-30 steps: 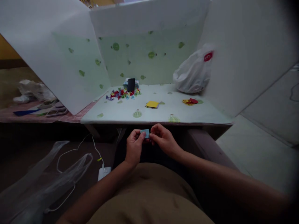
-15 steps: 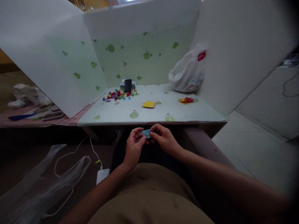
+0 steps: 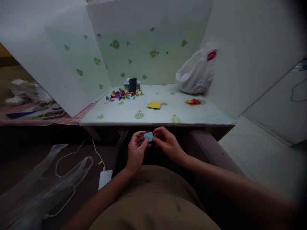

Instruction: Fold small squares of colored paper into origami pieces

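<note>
Head view: left hand (image 3: 136, 150) pinches blue paper (image 3: 148, 136); right hand (image 3: 169, 143) touches edge.

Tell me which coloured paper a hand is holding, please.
The light blue paper, gripped by the left hand; the yellow-topped stack, red-and-yellow pile and multicoloured heap lie on the table.

The person wears a brown cloth top (image 3: 153, 201) with small creases and nearly black pants (image 3: 154, 158). The left hand (image 3: 136, 151) and right hand (image 3: 169, 146) are bare.

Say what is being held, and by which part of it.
A small blue paper: the left hand pinches its left side; the right hand is at its right edge, grip unclear.
</note>
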`<state>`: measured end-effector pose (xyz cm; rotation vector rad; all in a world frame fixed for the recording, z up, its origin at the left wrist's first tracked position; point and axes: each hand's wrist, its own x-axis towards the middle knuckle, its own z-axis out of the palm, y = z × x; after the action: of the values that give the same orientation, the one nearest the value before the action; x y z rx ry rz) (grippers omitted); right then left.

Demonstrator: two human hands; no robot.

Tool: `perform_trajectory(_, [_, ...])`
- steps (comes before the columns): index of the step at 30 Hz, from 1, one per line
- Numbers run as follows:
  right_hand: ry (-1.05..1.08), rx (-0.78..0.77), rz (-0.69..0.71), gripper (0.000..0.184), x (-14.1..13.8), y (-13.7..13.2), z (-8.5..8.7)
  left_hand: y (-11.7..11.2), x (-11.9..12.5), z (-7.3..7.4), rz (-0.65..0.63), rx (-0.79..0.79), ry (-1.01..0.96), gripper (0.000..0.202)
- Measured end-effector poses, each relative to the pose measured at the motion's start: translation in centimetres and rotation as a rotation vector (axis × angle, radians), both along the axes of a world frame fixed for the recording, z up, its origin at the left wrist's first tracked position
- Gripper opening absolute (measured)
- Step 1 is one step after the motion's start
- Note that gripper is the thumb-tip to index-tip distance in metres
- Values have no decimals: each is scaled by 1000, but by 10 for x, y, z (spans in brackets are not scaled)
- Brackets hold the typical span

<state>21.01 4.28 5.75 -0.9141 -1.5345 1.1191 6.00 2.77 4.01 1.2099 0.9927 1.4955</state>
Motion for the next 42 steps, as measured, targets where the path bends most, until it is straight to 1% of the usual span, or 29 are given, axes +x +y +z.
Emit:
perform_trajectory(7, [-20, -18, 8, 14, -2, -1, 1, 0, -1, -5, 14, 12, 15, 30])
perform_trajectory(11, [-48, -1, 27, 11, -2, -1, 0, -1, -1, -3, 9, 24, 13, 31])
perform_trajectory(16, [-59, 29, 96, 17, -1, -1, -3, -2, -1, 0, 7, 10, -16, 30])
perform_trajectory(20, [-70, 67, 97, 14, 0, -1, -5, -2, -3, -1, -21, -3, -11, 26])
perform_trajectory(27, [-57, 73, 106, 12, 0, 2, -7, -2, -5, 0, -42, -41, -17, 40])
perform_trajectory(30, [-43, 75, 113, 14, 0, 3, -7, -1, -6, 0, -56, -42, -29, 30])
perform_trajectory(33, [-24, 52, 153, 17, 1, 2, -6, -1, -6, 0, -50, -49, -35, 21])
perform_trajectory(37, [3, -6, 182, 14, 1, 2, -4, -1, -8, 1, -48, -73, -2, 16])
perform_trajectory(40, [20, -74, 204, 16, 3, 3, -1, -1, -10, 1, -46, -91, 23, 16])
perform_trajectory(42, [17, -86, 226, 17, 4, 3, -1, 0, -12, 2, -29, -106, 28, 17])
